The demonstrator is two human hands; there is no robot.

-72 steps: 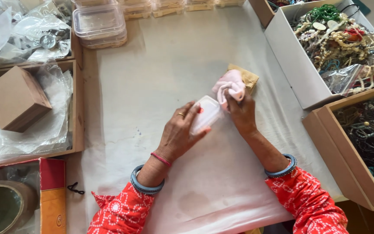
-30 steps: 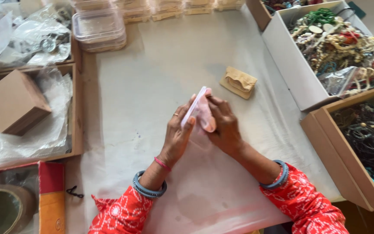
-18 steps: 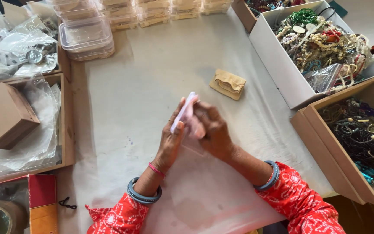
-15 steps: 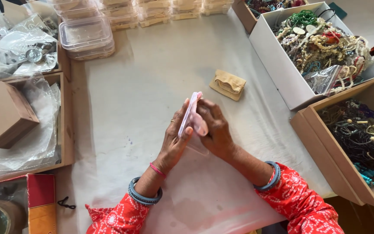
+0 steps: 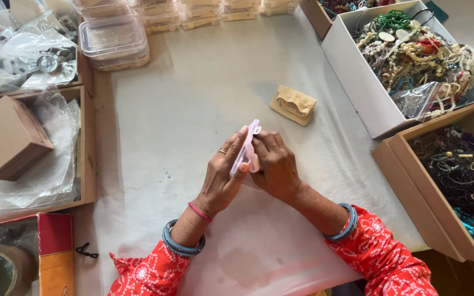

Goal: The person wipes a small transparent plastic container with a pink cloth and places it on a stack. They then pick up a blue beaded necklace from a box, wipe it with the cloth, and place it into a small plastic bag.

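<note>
A pale cloth-covered table fills the middle of the view. At the far right stands a white box heaped with beaded necklaces, and nearer on the right a brown cardboard box of darker strings and beads. On the left, a wooden tray holds crinkled clear plastic and a small closed cardboard box. At the far left sits a stack of clear plastic containers. A folded tan pouch lies on the cloth, a little beyond the hands.

Both forearms come in from the near edge, in red patterned sleeves with grey bangles, and meet at the table's centre. The left hand is curled, fingers and thumb pinching a small clear plastic box held on edge (it looks pinkish, with pink cloth against it). The right hand is closed against the box's other face, fingers bent over the cloth, knuckles up.
</note>
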